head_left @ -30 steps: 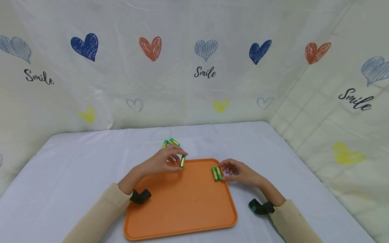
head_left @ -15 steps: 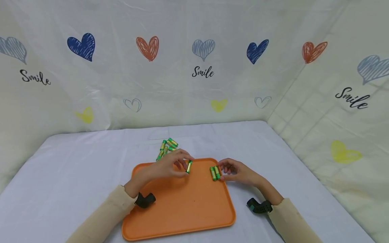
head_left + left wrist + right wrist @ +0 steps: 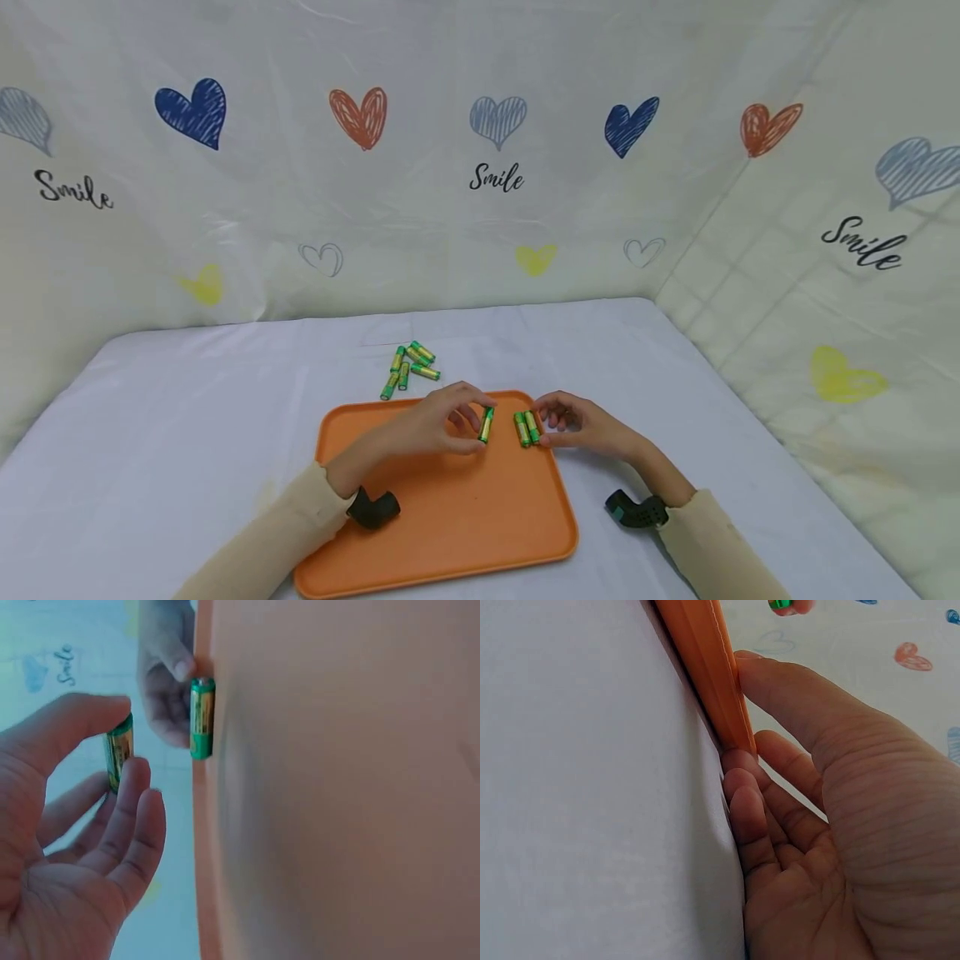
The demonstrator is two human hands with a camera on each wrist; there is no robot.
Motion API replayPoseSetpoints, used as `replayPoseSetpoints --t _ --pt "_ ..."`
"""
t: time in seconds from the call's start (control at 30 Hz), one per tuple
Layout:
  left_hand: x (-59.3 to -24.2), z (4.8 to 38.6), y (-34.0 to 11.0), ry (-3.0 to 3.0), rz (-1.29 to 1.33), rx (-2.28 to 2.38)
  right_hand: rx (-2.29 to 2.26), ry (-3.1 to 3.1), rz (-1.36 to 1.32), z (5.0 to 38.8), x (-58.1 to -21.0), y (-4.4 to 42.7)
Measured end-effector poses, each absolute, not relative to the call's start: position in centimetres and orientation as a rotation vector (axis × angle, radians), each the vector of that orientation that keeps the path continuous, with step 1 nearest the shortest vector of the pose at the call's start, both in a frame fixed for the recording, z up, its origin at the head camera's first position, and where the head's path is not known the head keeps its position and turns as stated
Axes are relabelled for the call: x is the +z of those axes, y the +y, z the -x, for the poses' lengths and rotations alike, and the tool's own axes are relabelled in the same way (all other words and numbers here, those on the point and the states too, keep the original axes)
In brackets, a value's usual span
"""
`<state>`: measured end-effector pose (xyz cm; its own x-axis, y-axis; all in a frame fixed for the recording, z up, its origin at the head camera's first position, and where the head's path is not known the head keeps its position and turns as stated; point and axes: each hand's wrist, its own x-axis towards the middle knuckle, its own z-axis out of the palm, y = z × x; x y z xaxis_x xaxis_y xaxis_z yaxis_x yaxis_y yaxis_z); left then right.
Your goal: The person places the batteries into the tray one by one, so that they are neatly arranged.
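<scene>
Head view is showing nine green-and-gold cylindrical batteries altogether. Left hand [image 3: 431,425] is pinching one battery [image 3: 486,425] end to end between thumb and finger, holding it over the orange rectangular tray [image 3: 480,517], toward the far right corner. Two batteries [image 3: 522,429] are lying side by side on the tray, just inside its right edge and near that same corner. Right hand [image 3: 588,427] is resting at this edge, thumb and index finger standing apart near the ends of the outer battery; right wrist view is showing the thumb touching the rim, but whether these fingers are also gripping the battery, I cannot tell. Six batteries [image 3: 403,375] are lying loosely clustered beyond the tray's far edge, left of its middle. White tablecloth [image 3: 187,433] is covering the table. Behind it, a pale backdrop [image 3: 427,208] is displaying coloured hearts and "Smile" three times. Each wrist is wearing one black camera [image 3: 373,508].
</scene>
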<state>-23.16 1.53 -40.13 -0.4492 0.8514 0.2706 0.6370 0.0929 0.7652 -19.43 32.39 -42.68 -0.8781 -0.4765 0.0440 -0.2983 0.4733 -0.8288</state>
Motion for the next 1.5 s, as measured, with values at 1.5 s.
replayPoseSetpoints --t 1.5 --pt "-42.9 22.9 7.1 2.17 -1.12 1.364 -1.395 2.494 0.709 19.4 -42.8 32.7"
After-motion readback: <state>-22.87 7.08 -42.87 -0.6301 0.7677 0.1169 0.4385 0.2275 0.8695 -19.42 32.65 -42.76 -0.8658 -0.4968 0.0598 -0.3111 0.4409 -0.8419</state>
